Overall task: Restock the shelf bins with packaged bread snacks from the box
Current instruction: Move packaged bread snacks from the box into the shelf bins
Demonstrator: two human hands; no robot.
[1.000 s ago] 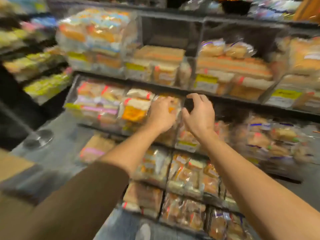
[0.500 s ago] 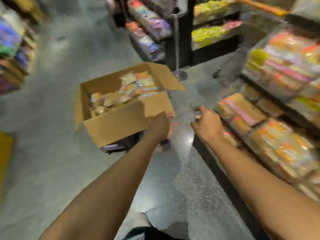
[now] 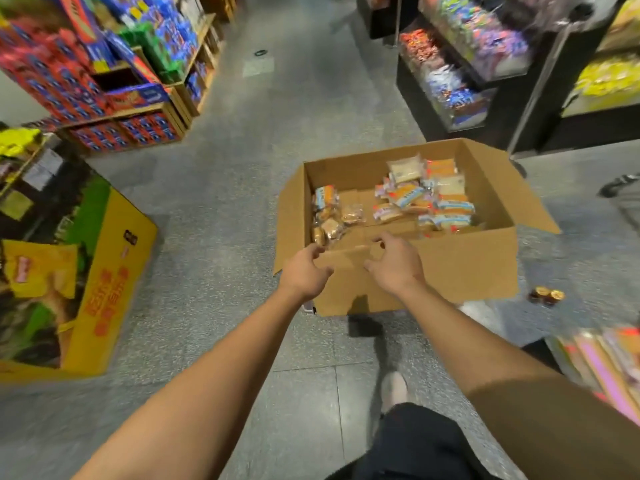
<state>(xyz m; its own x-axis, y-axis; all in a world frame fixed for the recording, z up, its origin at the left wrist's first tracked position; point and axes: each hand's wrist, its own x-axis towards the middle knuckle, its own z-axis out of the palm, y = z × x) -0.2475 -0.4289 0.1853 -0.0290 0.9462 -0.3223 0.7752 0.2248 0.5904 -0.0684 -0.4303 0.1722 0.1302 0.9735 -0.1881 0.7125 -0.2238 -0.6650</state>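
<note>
An open cardboard box (image 3: pixel 464 268) sits on the grey floor ahead of me, flaps spread outward. Inside lie several packaged bread snacks (image 3: pixel 420 199) piled at the right and a smaller cluster of brown bread packs (image 3: pixel 330 220) at the left. My left hand (image 3: pixel 304 271) and my right hand (image 3: pixel 394 263) hover side by side over the box's near wall, fingers loosely curled, holding nothing. The shelf bins show only as a blurred corner (image 3: pixel 602 362) at the lower right.
A yellow display carton (image 3: pixel 100 285) stands on the floor at the left. Wooden crates of red and blue packs (image 3: pixel 131 98) fill the upper left, a black candy shelf (image 3: pixel 460 74) the upper right. Two small jars (image 3: pixel 547 295) lie right of the box. My shoe (image 3: pixel 393 389) is below.
My view has swung from the bread shelf round to the box on the floor. Both hands left the shelf bin and now reach over the box's near edge.
</note>
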